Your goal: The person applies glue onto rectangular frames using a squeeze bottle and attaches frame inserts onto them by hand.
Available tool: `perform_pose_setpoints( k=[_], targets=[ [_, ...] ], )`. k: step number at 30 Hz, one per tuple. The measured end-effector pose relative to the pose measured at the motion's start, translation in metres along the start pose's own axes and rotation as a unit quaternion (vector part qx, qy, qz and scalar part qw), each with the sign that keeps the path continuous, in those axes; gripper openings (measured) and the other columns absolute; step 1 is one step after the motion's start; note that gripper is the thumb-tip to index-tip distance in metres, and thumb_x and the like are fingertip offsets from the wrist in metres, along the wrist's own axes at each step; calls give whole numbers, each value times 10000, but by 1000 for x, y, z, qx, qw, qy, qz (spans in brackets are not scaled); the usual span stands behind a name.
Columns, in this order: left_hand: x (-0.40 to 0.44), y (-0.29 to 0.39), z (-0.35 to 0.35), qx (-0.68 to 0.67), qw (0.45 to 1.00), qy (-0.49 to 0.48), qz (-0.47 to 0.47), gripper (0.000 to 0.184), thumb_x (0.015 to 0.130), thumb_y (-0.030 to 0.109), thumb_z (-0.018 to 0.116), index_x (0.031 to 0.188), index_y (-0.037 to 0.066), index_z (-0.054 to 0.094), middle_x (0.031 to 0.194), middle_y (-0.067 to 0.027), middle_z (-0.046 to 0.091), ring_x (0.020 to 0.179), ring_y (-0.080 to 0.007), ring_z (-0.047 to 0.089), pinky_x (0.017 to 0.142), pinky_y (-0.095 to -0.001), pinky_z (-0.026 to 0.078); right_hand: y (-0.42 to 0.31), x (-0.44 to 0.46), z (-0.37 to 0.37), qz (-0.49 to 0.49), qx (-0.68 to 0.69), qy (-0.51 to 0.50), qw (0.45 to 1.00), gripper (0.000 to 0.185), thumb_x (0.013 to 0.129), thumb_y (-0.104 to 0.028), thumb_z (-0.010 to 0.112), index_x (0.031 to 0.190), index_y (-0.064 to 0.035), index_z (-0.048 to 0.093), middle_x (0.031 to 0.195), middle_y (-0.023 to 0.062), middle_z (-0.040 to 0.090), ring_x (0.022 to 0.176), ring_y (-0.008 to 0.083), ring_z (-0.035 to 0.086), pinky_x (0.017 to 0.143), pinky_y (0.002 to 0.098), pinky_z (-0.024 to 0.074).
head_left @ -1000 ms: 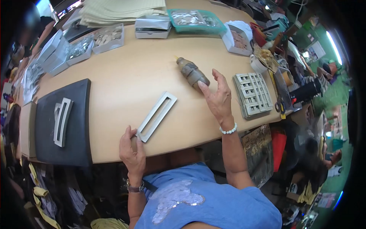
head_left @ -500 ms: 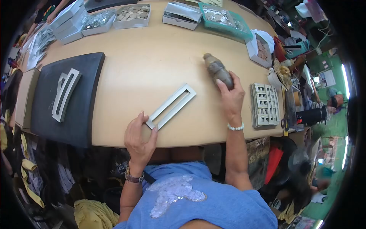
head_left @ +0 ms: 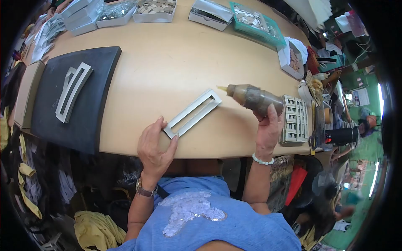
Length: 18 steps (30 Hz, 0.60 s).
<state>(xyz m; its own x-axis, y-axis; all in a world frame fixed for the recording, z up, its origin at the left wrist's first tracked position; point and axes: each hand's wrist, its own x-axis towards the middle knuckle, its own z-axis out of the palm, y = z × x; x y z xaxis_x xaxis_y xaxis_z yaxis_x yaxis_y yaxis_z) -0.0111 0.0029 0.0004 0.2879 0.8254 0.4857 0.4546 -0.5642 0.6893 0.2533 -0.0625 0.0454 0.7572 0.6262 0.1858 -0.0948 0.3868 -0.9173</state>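
A pale, flat rectangular frame with a long slot (head_left: 193, 112) lies slanted on the table. My left hand (head_left: 157, 144) is at its near end, with thumb and forefinger on either side of the corner. Raised above the table to the right, my right hand (head_left: 270, 129) is wrapped around a brown, smeared squeeze bottle (head_left: 255, 98). The bottle is tipped nearly level, and its yellowish nozzle (head_left: 222, 88) points left, above and beside the frame's far end.
A dark curved board (head_left: 75, 98) at left carries more slotted frames (head_left: 75, 94). Stacked slotted pieces (head_left: 295, 119) lie at right. Along the back stand white boxes of small pieces (head_left: 155, 9) and a teal tray (head_left: 257, 25). Scissors (head_left: 313, 141) hang near the right edge.
My right hand has lifted the bottle and swung it from upright-slanted to nearly level, nozzle toward the frame. My left hand stays at the frame's near end. The view has shifted slightly.
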Motion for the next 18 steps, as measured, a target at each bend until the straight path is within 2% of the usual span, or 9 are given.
perform_pose_setpoints(
  k=[3, 6, 12, 15, 18],
  targets=[
    [0, -1, 0, 4, 1000, -1, 2, 563, 691, 79, 741, 1207, -15, 538, 972, -130, 641, 903, -287, 612, 793, -389, 476, 5, -6, 4, -34, -71, 23, 997, 340, 836, -138, 691, 1091, -8, 509, 986, 66, 585, 870, 119, 590, 766, 271, 526],
    [1, 0, 0, 7, 1000, 0, 4, 569, 684, 80, 744, 1207, -13, 538, 968, -128, 641, 901, -286, 612, 787, -388, 477, 12, -6, 0, -69, -138, 20, 988, 325, 866, -167, 658, 1116, -19, 514, 987, 60, 594, 821, 128, 603, 693, 251, 521],
    [0, 0, -1, 3, 1000, -12, -2, 594, 696, 67, 744, 1238, -23, 519, 984, -149, 632, 917, -295, 610, 831, -391, 475, 19, -7, 0, -67, -147, 25, 987, 312, 846, -157, 685, 1079, -24, 526, 971, 54, 595, 850, 122, 592, 742, 260, 508],
    [0, 0, -1, 5, 1000, -12, 0, 593, 695, 66, 744, 1236, -25, 519, 982, -149, 631, 913, -295, 611, 829, -391, 475, 13, -11, 9, -35, -118, 38, 992, 374, 824, -127, 711, 1110, -4, 505, 998, 63, 580, 914, 119, 564, 811, 255, 483],
    [0, 2, -1, 9, 1000, -14, 1, 594, 694, 67, 744, 1236, -26, 519, 979, -148, 631, 911, -293, 611, 827, -390, 475, 12, -12, 16, -36, -117, 47, 991, 382, 827, -116, 707, 1132, -1, 506, 1008, 64, 579, 913, 118, 565, 811, 251, 484]
  ],
)
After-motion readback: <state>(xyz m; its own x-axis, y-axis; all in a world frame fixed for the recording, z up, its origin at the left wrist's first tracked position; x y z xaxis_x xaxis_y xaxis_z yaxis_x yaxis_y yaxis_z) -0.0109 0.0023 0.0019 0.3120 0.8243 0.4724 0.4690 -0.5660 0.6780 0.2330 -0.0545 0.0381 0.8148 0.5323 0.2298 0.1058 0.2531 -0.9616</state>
